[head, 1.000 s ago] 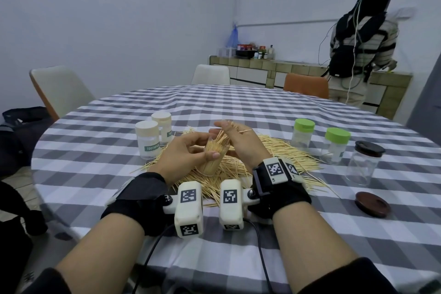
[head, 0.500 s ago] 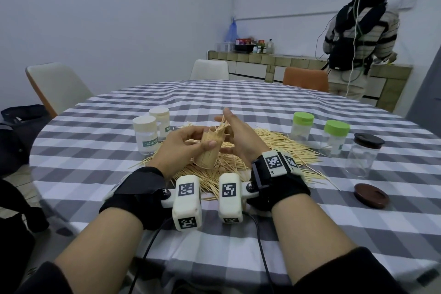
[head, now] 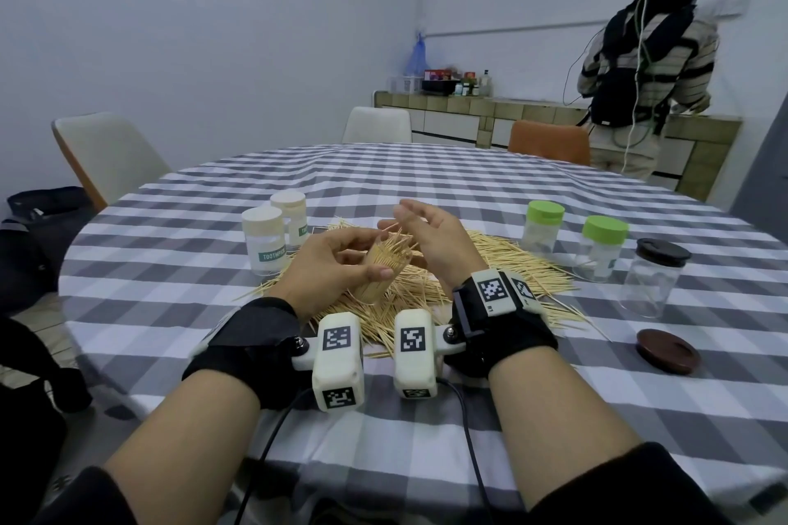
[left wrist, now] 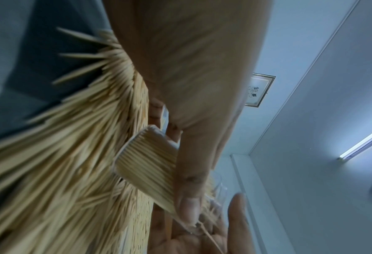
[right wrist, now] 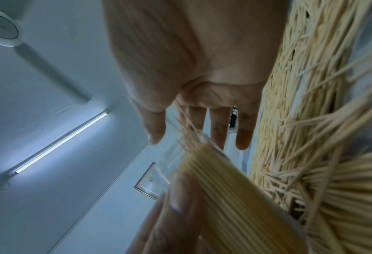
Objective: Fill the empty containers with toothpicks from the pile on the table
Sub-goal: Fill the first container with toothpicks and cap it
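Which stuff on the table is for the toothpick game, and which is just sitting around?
For the job:
- clear container packed with toothpicks, gripped by left hand
- right hand
- loose pile of wooden toothpicks
- empty clear jar with black lid

Just there:
- brown round lid
- white chair

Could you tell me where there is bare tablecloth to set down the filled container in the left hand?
Bare cloth lies behind the toothpick pile, between the cream-lidded jars and green-lidded jars. Crowded: beside the brown lid and dark-lidded jar.
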